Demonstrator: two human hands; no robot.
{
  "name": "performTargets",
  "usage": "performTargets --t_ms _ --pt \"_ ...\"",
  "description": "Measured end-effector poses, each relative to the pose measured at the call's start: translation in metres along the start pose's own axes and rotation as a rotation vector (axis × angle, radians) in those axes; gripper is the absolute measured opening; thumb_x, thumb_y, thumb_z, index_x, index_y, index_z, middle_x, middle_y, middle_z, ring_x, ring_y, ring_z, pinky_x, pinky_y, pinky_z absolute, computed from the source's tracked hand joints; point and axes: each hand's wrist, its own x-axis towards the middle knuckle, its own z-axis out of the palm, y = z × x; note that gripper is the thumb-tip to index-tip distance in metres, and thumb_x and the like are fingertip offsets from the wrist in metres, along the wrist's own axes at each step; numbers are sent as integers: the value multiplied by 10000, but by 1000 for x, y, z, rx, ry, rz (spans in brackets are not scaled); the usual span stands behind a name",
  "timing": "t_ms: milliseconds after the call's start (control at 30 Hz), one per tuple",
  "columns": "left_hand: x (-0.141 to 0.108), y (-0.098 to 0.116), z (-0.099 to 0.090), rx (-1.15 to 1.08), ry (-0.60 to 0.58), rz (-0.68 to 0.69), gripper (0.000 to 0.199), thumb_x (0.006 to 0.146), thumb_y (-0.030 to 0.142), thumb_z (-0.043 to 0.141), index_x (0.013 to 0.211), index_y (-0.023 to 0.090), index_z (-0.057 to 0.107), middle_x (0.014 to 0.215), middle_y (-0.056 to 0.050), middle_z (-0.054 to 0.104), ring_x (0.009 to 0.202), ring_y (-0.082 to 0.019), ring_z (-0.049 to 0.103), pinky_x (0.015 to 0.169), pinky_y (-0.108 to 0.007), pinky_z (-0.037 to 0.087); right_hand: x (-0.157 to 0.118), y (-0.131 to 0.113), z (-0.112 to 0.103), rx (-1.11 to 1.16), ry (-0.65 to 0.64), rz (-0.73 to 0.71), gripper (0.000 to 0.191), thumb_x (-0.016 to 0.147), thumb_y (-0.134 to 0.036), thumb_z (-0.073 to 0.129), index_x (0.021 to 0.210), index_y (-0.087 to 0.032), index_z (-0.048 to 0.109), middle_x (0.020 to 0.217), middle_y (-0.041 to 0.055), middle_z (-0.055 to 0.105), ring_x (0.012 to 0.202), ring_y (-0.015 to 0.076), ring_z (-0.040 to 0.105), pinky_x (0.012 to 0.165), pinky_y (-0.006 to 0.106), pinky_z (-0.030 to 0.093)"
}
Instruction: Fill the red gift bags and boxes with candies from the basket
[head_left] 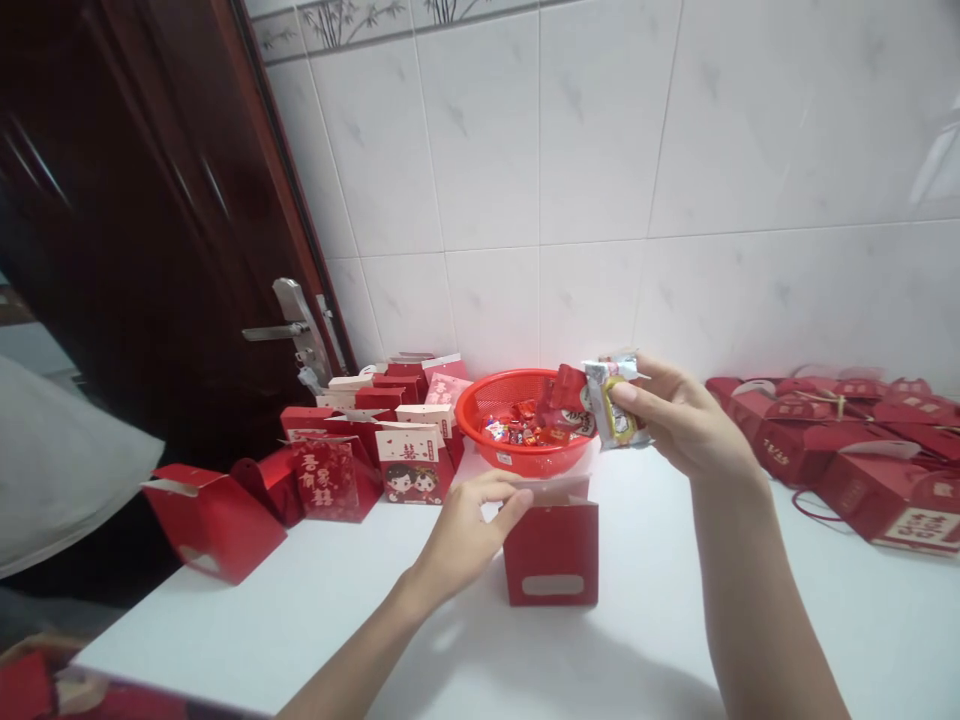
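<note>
A red box (553,560) with a pale oval patch stands upright on the white table, its top flaps raised. My left hand (474,528) is closed on the upper left edge of this box, thumb and fingers at the flap. Above and to the right of the box, my right hand (686,415) pinches several wrapped snacks; a silver and yellow packet (618,408) faces me, with red packets (568,402) to its left. Behind the box sits a red plastic basket (480,440) with small wrapped candies (525,425) inside.
Several red gift boxes (337,478) crowd the white table (322,610) at the left, one near its edge. More red boxes (862,470) with cords lie at the right. A tiled wall rises behind; a dark door (150,200) and a person's pale clothing are at the left.
</note>
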Motion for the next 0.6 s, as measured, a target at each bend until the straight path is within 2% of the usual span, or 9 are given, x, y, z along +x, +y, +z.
performTargets --t_ms 67,133,200,433,600 --pt "0 0 -1 -8 16 -36 223 868 416 632 819 247 768 1025 -43 750 986 -251 682 896 -372 525 -1 -1 -1 -14 -68 9 242 800 -354 777 962 -183 718 812 44 706 646 146 652 508 215 504" --pt "-1 3 -3 -13 0 -64 195 824 386 686 928 241 763 1086 -44 743 1051 -261 666 947 -381 509 -2 -2 -2 -21 -134 3 211 832 -326 751 968 -171 704 815 41 696 674 141 654 547 217 519" --pt "-2 8 -6 -23 -50 -81 286 786 338 721 1056 243 739 1186 -47 713 1144 -269 631 1008 -384 478 -3 -2 -3 -29 -184 1 192 859 -306 725 986 -166 690 833 41 691 705 138 656 590 223 530" --pt "-8 19 -19 -87 -227 -54 573 699 228 789 1252 282 646 1378 -28 606 1291 -286 526 1109 -404 397 -7 -7 1 -109 -346 113 177 879 -278 699 982 -141 653 852 37 661 738 126 622 632 221 500" --pt "-13 19 -21 -128 -256 -44 676 703 211 797 1335 320 586 1414 -13 582 1315 -280 506 1135 -423 368 -5 -7 6 -216 -519 229 216 869 -301 706 947 -124 609 834 23 618 711 102 549 598 206 441"
